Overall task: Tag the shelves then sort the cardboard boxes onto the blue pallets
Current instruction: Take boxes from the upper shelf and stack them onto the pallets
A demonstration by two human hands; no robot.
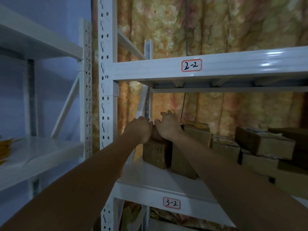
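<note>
Your left hand (140, 129) and right hand (168, 125) rest on the box (156, 154). Whether your fingers clamp it, I can't tell. Grip both sides before lifting it off the shelf (150, 179).

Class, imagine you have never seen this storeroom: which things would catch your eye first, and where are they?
First, the two bare arms reaching in from below, the left hand and right hand meeting on top of a small cardboard box at the left end of the shelf. Next, the red-bordered tags: "2-2" on the beam above and "3-2" on the beam below the boxes. Behind the rack hangs a flowered curtain.
</note>
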